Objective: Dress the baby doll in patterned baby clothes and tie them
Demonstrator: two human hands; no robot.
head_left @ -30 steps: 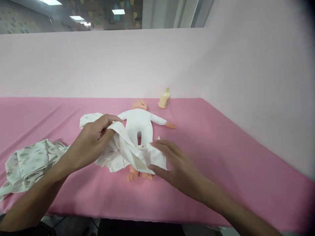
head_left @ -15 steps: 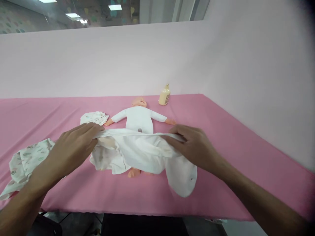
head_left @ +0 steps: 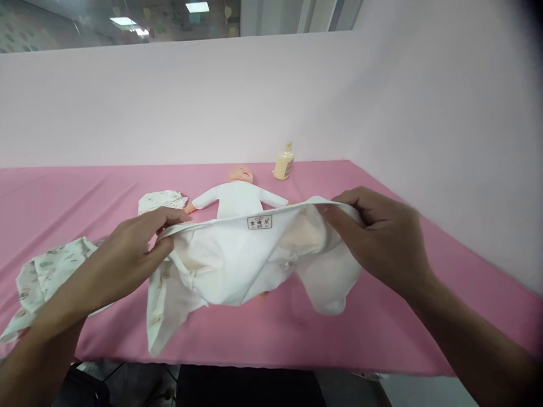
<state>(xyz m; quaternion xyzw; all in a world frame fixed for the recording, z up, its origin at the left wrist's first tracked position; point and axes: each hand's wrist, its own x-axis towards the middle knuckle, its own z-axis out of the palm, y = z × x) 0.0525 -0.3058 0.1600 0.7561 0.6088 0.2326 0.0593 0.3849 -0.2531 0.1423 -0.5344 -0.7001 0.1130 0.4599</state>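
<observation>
A white baby garment (head_left: pixel 241 260) hangs stretched between my two hands, its inside showing a small printed label at the top edge. My left hand (head_left: pixel 139 249) pinches the garment's left end between thumb and fingers. At the other end, my right hand (head_left: pixel 377 237) grips the same edge. Behind the garment a baby doll (head_left: pixel 238 195) lies on its back on the pink cloth, dressed in a white long-sleeved top. The garment hides most of the doll's lower body.
Patterned cloth (head_left: pixel 55 268) lies crumpled at the left, and a smaller patterned piece (head_left: pixel 163 200) is beside the doll's arm. A cream pump bottle (head_left: pixel 284 163) stands near the white wall (head_left: pixel 169 107). Pink cloth (head_left: pixel 254 345) covers the table up to its front edge.
My right hand has moved right and up, spreading the garment wider. Its label now shows, and a corner hangs lower at the left.
</observation>
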